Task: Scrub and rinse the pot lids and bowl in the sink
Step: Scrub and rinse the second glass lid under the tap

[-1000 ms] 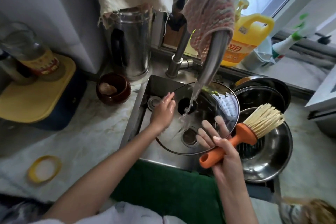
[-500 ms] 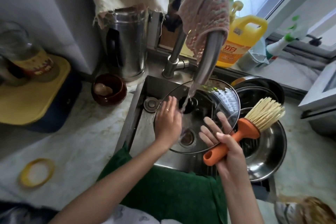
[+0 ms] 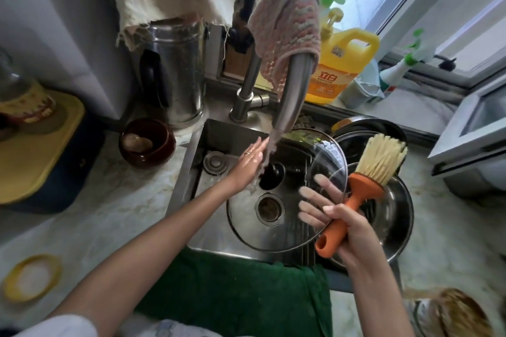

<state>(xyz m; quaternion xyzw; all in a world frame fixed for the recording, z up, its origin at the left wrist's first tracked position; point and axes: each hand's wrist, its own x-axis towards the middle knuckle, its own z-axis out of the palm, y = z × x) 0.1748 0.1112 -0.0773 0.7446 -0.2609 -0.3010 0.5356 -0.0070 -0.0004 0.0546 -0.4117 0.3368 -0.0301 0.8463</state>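
**Lid under the running tap**

The left hand (image 3: pixel 250 163) lies flat and open, fingers together, in the stream from the tap (image 3: pixel 294 96), gripping nothing. The right hand (image 3: pixel 347 227) pinches the glass lid (image 3: pixel 287 227) by its rim, fingers spread behind the glass, thumb clamping the orange brush (image 3: pixel 356 197). The lid tilts over the sink (image 3: pixel 219 134), beside the steel bowl (image 3: pixel 397 213).

Home kitchen, probably: steel sink (image 3: pixel 235 128), detergent jug (image 3: pixel 339 68), kettle (image 3: pixel 175 71).

Glass lid (image 3: pixel 273 230) in the sink (image 3: pixel 219 137); steel bowl (image 3: pixel 397 227) right; faucet (image 3: pixel 294 93) behind.
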